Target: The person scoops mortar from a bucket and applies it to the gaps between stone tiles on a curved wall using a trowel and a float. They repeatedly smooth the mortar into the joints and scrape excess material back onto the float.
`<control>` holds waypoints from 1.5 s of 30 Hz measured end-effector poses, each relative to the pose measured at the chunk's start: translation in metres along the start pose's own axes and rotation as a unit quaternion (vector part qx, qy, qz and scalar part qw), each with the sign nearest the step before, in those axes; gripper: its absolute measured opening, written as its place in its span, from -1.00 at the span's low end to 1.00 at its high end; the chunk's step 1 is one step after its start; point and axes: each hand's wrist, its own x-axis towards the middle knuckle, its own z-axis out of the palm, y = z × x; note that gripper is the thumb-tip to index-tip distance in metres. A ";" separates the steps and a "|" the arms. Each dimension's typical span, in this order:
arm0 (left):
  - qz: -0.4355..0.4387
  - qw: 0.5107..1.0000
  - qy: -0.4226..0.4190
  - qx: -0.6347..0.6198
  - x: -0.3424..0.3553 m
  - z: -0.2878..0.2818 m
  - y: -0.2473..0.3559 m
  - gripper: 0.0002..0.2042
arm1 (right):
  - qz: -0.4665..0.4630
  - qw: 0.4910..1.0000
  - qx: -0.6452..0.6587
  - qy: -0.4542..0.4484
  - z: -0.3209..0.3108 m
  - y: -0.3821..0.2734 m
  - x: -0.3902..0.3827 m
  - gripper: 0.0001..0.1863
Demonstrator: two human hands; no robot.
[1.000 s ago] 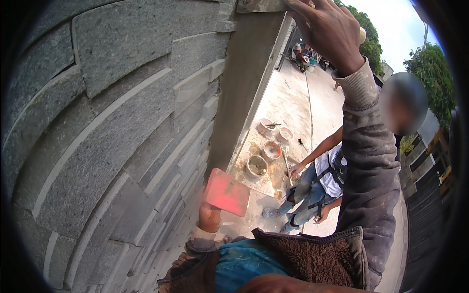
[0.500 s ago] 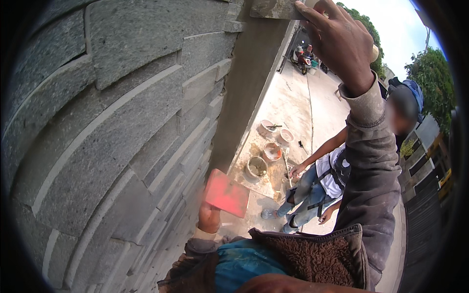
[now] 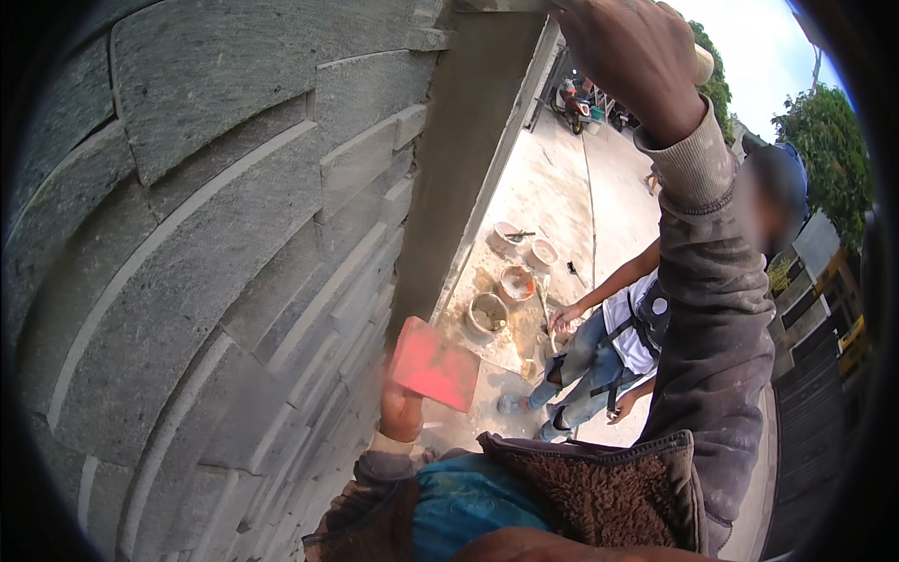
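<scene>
Pale, stained ground: four round buckets grouped close together; motorbike standing farther off.

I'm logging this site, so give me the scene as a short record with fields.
Left hand: holds red board
Right hand: raised, gripping trowel; blade partly out of frame
Left side: grey stone wall, then smooth strip
Ground: four buckets
Nearby: co-worker, partly behind right sleeve
Background: motorbike, trees
</scene>
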 end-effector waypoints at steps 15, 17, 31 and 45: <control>0.000 0.999 0.030 -0.028 -0.007 0.001 -0.003 -0.43 | 0.015 0.999 0.019 0.043 0.014 0.002 -0.004 -0.87; 0.003 0.999 0.031 -0.023 -0.007 0.001 -0.005 -0.43 | 0.018 0.999 0.030 0.022 0.012 0.004 -0.004 -0.88; 0.005 1.000 0.021 -0.014 -0.002 0.000 -0.001 -0.43 | 0.078 0.995 0.054 -0.008 -0.001 0.025 0.002 -0.81; -0.006 0.997 0.049 -0.062 -0.013 0.001 -0.017 -0.48 | 0.086 0.994 0.056 -0.049 -0.007 0.045 0.004 -0.77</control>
